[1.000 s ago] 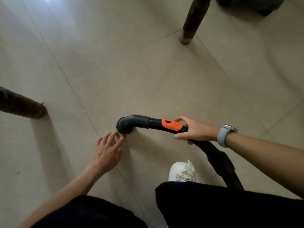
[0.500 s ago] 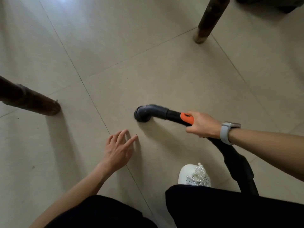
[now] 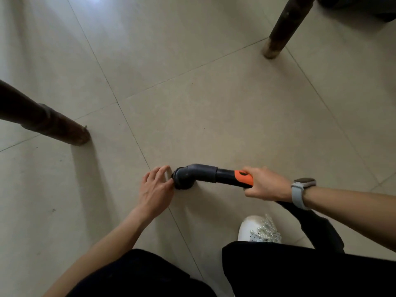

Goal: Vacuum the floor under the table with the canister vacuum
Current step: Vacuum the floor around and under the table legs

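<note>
The vacuum's black wand (image 3: 205, 173) lies low over the beige tile floor (image 3: 214, 116), its round brush nozzle (image 3: 182, 183) down on the tile. My right hand (image 3: 265, 185), a grey watch on its wrist, grips the wand just behind the orange slider (image 3: 243, 176). The black hose (image 3: 317, 228) runs back from that hand past my knee. My left hand (image 3: 155, 189) rests on the floor right beside the nozzle, fingertips and thumb touching its brush rim. Something small and pale shows at those fingertips; I cannot tell what it is.
Two dark wooden table legs stand on the floor, one at the left (image 3: 53, 125) and one at the upper right (image 3: 282, 33). My white beaded shoe (image 3: 257, 228) and black-trousered knees fill the bottom edge. A dark object sits at the top right corner (image 3: 364, 7).
The nozzle has swung back toward me and to the left after moving away. My left hand, flat on the floor half a second ago, has come up against the brush.
</note>
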{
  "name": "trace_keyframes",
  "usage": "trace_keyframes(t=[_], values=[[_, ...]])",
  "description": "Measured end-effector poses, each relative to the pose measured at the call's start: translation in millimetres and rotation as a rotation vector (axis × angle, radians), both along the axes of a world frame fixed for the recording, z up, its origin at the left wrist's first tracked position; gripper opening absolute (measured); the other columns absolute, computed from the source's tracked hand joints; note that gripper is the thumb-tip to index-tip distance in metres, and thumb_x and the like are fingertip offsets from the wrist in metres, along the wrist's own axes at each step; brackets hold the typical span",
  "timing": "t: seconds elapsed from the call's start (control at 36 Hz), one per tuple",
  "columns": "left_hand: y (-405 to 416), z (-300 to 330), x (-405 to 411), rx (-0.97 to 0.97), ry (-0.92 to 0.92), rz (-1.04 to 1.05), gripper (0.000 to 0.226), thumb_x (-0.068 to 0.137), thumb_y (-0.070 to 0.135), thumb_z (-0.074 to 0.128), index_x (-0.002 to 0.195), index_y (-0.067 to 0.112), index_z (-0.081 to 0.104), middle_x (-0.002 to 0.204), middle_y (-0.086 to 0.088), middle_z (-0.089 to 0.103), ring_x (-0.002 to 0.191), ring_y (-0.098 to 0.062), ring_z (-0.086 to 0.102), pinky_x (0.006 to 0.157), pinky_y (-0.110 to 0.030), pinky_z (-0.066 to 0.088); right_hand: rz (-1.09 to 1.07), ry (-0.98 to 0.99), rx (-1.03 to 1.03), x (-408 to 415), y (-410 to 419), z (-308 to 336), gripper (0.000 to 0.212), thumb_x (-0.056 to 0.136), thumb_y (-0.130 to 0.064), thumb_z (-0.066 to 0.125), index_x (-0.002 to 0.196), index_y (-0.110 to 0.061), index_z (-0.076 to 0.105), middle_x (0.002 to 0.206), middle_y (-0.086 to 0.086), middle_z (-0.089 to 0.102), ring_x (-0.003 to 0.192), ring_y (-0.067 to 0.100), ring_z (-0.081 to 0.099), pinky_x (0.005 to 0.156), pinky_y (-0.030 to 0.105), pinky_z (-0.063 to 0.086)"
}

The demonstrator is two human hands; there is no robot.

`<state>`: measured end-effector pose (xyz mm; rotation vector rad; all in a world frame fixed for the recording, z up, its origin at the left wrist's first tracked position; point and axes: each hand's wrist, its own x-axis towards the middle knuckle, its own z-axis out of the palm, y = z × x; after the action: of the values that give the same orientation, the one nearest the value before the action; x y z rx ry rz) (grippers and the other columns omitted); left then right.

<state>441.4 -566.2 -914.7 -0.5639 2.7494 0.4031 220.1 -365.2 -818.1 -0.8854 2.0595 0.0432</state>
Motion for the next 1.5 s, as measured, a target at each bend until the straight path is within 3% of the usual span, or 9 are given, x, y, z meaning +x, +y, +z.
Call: trace_keyframes(t=[0.11, 0.31, 0.53, 0.69, 0.83, 0.94, 1.14, 1.39, 1.5], values=[[-5, 1, 25, 0.016, 0.003, 0.036, 0.050, 0.080, 0.025, 0.036, 0.118, 0.018, 0.067, 0.123, -0.017, 0.060, 0.113, -0.034, 0.053, 0.089, -0.041, 0.048, -0.025, 0.098, -0.027, -18, -2, -2, 0.053, 0.079, -0.022, 0.066, 0.130, -0.023, 0.051, 0.113, 0.011, 0.066, 0.096, 0.030, 0.062, 0.067, 0.024, 0.036], [-11, 3, 47, 0.034, -0.054, 0.076, 0.052, 0.080, 0.031, 0.037, 0.122, 0.015, 0.063, 0.127, -0.020, 0.056, 0.118, -0.036, 0.050, 0.089, -0.048, 0.047, -0.001, 0.050, 0.011, -13, 1, 11, 0.044, 0.079, -0.019, 0.063, 0.122, -0.025, 0.053, 0.078, -0.002, 0.056, 0.049, 0.007, 0.044, 0.041, 0.013, 0.032], [-3, 3, 26, 0.063, -0.034, 0.072, 0.053, 0.080, 0.033, 0.038, 0.122, 0.010, 0.061, 0.128, -0.023, 0.054, 0.121, -0.035, 0.041, 0.089, -0.050, 0.048, -0.041, 0.207, -0.009, -37, 8, 3, 0.054, 0.082, -0.024, 0.064, 0.134, -0.028, 0.049, 0.116, 0.010, 0.066, 0.099, 0.030, 0.063, 0.071, 0.027, 0.042], [-7, 5, 23, 0.061, -0.032, 0.075, 0.051, 0.078, 0.033, 0.041, 0.123, 0.014, 0.056, 0.128, -0.023, 0.056, 0.121, -0.036, 0.044, 0.086, -0.048, 0.050, -0.392, 0.223, -0.084, -65, -1, 13, 0.050, 0.079, -0.016, 0.061, 0.127, -0.020, 0.049, 0.070, 0.007, 0.063, 0.045, 0.024, 0.059, 0.043, 0.024, 0.043], [-6, 9, 20, 0.051, -0.009, 0.097, 0.060, 0.076, 0.023, 0.073, 0.132, 0.012, 0.055, 0.139, -0.024, 0.048, 0.129, -0.042, 0.045, 0.098, -0.050, 0.044, -0.233, 0.047, -0.071, -33, -26, 11, 0.050, 0.079, -0.016, 0.060, 0.127, -0.025, 0.049, 0.067, 0.004, 0.062, 0.045, 0.022, 0.058, 0.039, 0.022, 0.043], [-6, 13, 22, 0.095, -0.047, 0.189, 0.060, 0.096, 0.028, 0.049, 0.151, 0.018, 0.027, 0.159, -0.016, 0.013, 0.147, -0.032, 0.007, 0.117, -0.043, 0.015, -0.158, 0.059, -0.074, -39, -58, 9, 0.047, 0.080, -0.018, 0.059, 0.125, -0.027, 0.049, 0.072, 0.006, 0.064, 0.048, 0.022, 0.061, 0.044, 0.024, 0.048], [-33, 22, 24, 0.149, -0.148, 0.336, 0.063, 0.097, 0.038, 0.044, 0.153, 0.022, 0.017, 0.160, -0.011, 0.008, 0.147, -0.029, 0.005, 0.118, -0.042, 0.016, -0.303, 0.232, -0.153, -68, -132, 9, 0.034, 0.080, -0.017, 0.057, 0.113, -0.012, 0.052, 0.071, 0.010, 0.063, 0.046, 0.022, 0.059, 0.043, 0.023, 0.044], [-49, 16, 69, 0.221, -0.232, 0.677, 0.067, 0.095, 0.038, 0.047, 0.153, 0.030, 0.014, 0.161, -0.007, -0.002, 0.147, -0.027, 0.001, 0.117, -0.047, 0.019, 0.147, -0.109, -0.089, 37, -174, 3, 0.037, 0.086, -0.027, 0.058, 0.121, -0.024, 0.046, 0.074, 0.001, 0.058, 0.047, 0.016, 0.057, 0.037, 0.022, 0.044], [-51, 18, 94, 0.197, -0.269, 0.674, 0.067, 0.094, 0.038, 0.047, 0.152, 0.031, 0.015, 0.160, -0.009, 0.004, 0.146, -0.029, 0.008, 0.114, -0.043, 0.027, 0.113, 0.084, -0.145, 26, -193, 1, 0.044, 0.085, -0.033, 0.059, 0.126, -0.022, 0.048, 0.083, 0.005, 0.064, 0.059, 0.023, 0.063, 0.055, 0.031, 0.054]])
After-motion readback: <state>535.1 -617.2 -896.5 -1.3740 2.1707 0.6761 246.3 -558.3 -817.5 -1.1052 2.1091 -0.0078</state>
